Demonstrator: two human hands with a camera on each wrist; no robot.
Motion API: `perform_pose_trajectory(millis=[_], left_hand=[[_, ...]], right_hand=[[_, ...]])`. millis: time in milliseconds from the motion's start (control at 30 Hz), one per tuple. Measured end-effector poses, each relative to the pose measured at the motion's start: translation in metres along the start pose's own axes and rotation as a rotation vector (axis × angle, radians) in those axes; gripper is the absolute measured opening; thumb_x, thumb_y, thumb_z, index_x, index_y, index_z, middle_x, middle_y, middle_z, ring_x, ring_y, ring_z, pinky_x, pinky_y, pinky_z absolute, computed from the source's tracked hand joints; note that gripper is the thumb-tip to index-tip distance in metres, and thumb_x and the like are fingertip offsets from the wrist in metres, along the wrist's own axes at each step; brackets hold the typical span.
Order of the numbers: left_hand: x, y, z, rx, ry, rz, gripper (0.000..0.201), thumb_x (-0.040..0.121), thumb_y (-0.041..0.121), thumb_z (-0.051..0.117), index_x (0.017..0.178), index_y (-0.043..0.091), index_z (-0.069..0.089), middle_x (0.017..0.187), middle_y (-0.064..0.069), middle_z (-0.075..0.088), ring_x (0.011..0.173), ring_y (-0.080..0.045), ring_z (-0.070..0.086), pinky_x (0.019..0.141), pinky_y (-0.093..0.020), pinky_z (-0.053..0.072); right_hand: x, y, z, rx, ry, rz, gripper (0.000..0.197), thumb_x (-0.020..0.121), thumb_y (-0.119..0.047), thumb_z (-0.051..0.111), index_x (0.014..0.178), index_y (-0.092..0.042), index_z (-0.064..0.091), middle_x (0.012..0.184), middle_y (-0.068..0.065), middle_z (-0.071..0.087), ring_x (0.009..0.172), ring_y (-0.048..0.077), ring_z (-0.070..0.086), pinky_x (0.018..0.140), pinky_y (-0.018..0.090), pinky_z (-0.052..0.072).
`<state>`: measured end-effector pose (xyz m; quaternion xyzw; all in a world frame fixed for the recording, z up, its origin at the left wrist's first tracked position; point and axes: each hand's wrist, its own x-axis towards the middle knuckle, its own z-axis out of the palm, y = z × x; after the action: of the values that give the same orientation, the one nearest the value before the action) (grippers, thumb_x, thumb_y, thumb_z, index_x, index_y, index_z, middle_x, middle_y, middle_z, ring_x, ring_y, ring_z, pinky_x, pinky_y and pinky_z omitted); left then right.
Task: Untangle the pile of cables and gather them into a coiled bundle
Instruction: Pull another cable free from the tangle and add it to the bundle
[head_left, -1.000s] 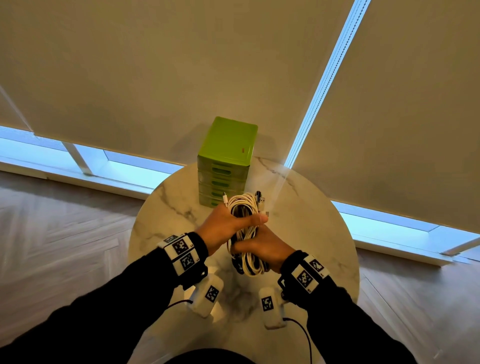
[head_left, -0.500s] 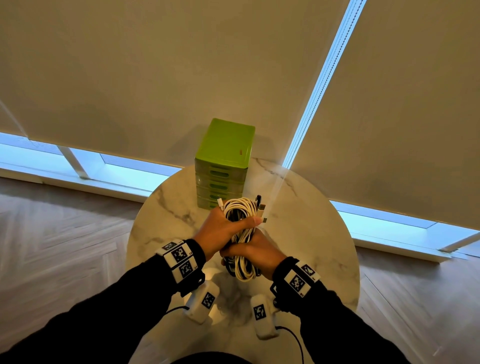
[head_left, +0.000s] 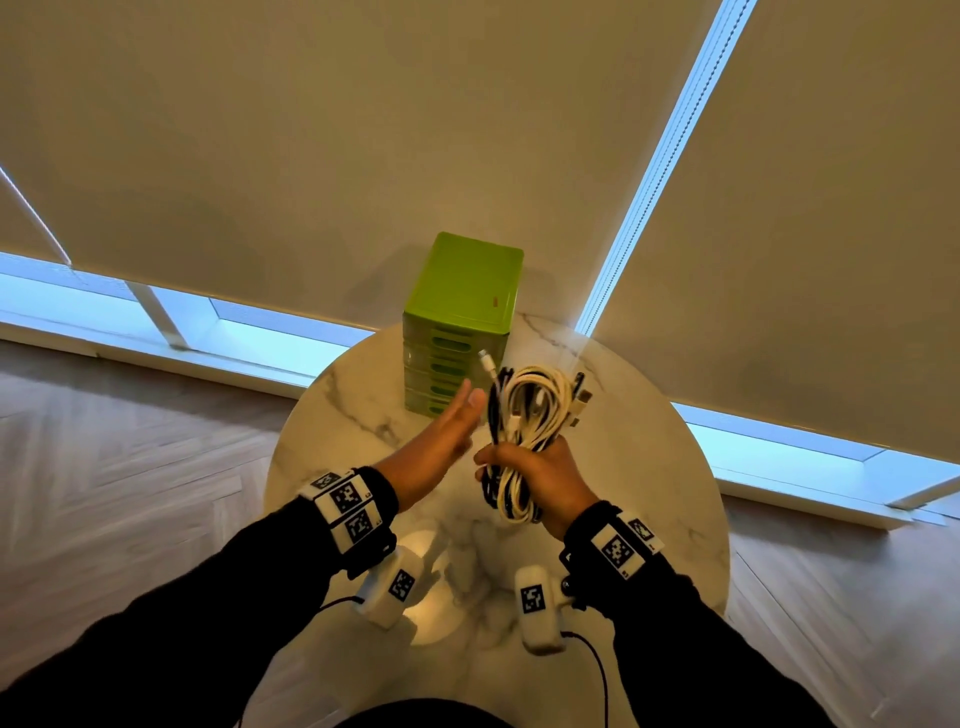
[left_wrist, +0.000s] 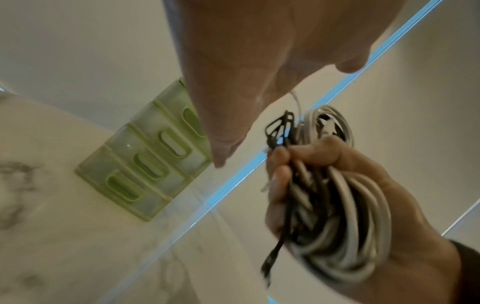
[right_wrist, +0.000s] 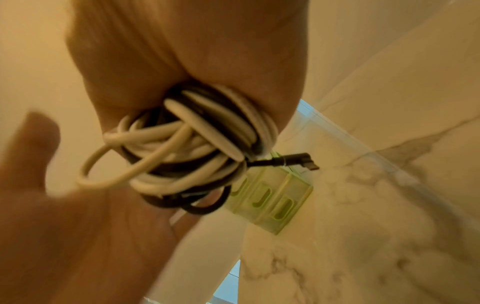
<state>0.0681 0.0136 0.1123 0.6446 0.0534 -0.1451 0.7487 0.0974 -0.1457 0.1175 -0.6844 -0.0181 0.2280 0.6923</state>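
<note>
Right grip (head_left: 537, 475) is clenched around the waist of the bundle (head_left: 524, 415), held upright above the desk (head_left: 332, 415), in front of the green drawers (head_left: 462, 291). Left grip (head_left: 441, 441) is released, fingers straight, just beside the loops, apparently not touching

Handling, my read: light, soft, springy. White and black cables are mixed in one coil, so the loops will likely fan out if the squeeze relaxes. Smooth jackets look slippery; a single strand could slide out under its own spring. One white loop (right_wrist: 103, 164) already sags out of the coil in the right wrist view, and a black plug (right_wrist: 293, 162) sticks out sideways; a white plug (head_left: 485, 358) pokes up at the top

Best hold: mid-waist, all strands inside the fingers. Avoid pulling on plugs or lone loops. Left grip should cup the top loops to keep them stacked
</note>
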Motion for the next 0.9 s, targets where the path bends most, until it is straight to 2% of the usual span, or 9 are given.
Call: perform_pose_trajectory(millis=[100,200,333,400,533,633,733,833,900], left_hand=[[-0.015,-0.021,-0.002,0.079,-0.105,-0.112,0.067,0.093,0.068,0.041,0.145,0.025,0.046,0.149,0.001,0.053,0.134,-0.013,0.053,0.115,-0.038,0.041],[-0.028,-0.03,0.006,0.104,-0.09,-0.145,0.054,0.096,0.053,0.045,0.13,0.014,0.061,0.121,-0.007,0.072,0.112,-0.013,0.069,0.098,-0.028,0.054],[-0.031,-0.032,0.009,0.057,-0.032,-0.092,0.043,0.106,0.037,0.04,0.123,0.008,0.065,0.11,-0.01,0.076,0.106,-0.021,0.072,0.093,-0.028,0.056],[-0.031,-0.036,0.005,0.112,-0.039,-0.064,0.042,0.107,0.037,0.038,0.122,0.01,0.066,0.109,-0.008,0.077,0.106,-0.02,0.072,0.095,-0.029,0.056],[-0.031,-0.047,-0.005,0.222,-0.078,-0.056,0.041,0.107,0.035,0.037,0.12,0.012,0.069,0.109,-0.003,0.077,0.105,-0.017,0.072,0.092,-0.026,0.055],[-0.032,-0.058,-0.018,0.267,-0.099,-0.089,0.036,0.107,0.035,0.041,0.121,0.016,0.068,0.114,0.002,0.075,0.107,-0.013,0.07,0.091,-0.025,0.054],[-0.028,-0.071,-0.035,0.162,0.045,-0.131,0.029,0.104,0.032,0.049,0.122,0.015,0.065,0.117,-0.003,0.073,0.105,-0.018,0.071,0.094,-0.036,0.055],[-0.013,-0.082,-0.056,-0.068,0.254,-0.204,0.026,0.104,0.026,0.052,0.119,0.009,0.064,0.119,-0.011,0.072,0.106,-0.027,0.071,0.098,-0.045,0.054],[0.003,-0.087,-0.068,-0.173,0.351,-0.228,0.025,0.104,0.024,0.051,0.117,0.007,0.064,0.119,-0.012,0.072,0.104,-0.028,0.072,0.094,-0.041,0.057]], right_hand=[[0.004,-0.003,-0.003,0.127,0.06,-0.043,0.007,0.082,0.003,0.07,0.087,0.009,0.068,0.074,0.023,0.069,0.064,0.028,0.067,0.065,0.037,0.056],[0.006,-0.002,-0.001,0.227,0.061,-0.035,0.011,0.084,0.003,0.068,0.091,0.012,0.069,0.082,0.024,0.071,0.073,0.03,0.068,0.072,0.039,0.056],[0.007,0.002,0.004,0.253,0.058,-0.029,0.016,0.086,0.001,0.065,0.096,0.012,0.07,0.097,0.03,0.072,0.084,0.036,0.068,0.081,0.046,0.058],[0.006,0.003,0.006,0.274,0.036,0.003,0.012,0.087,0.002,0.063,0.093,0.01,0.069,0.092,0.03,0.07,0.084,0.038,0.066,0.081,0.047,0.057],[0.007,0.006,0.01,0.193,0.032,0.061,0.006,0.086,0.002,0.067,0.09,0.006,0.068,0.08,0.026,0.068,0.076,0.037,0.066,0.068,0.042,0.057],[0.011,0.014,0.013,0.089,0.027,0.062,0.008,0.082,0.002,0.072,0.09,0.004,0.069,0.079,0.022,0.07,0.074,0.036,0.069,0.069,0.043,0.06],[0.02,0.024,0.009,-0.112,0.017,0.028,0.013,0.079,-0.002,0.076,0.09,-0.003,0.07,0.08,0.015,0.074,0.075,0.028,0.073,0.07,0.038,0.06],[0.031,0.034,0.005,-0.235,-0.029,0.056,0.016,0.078,0.0,0.075,0.093,0.001,0.068,0.077,0.018,0.073,0.068,0.026,0.073,0.065,0.035,0.059],[0.042,0.044,0.004,-0.296,-0.036,0.072,0.017,0.076,-0.002,0.076,0.092,-0.002,0.069,0.075,0.016,0.073,0.068,0.028,0.073,0.067,0.041,0.061]])
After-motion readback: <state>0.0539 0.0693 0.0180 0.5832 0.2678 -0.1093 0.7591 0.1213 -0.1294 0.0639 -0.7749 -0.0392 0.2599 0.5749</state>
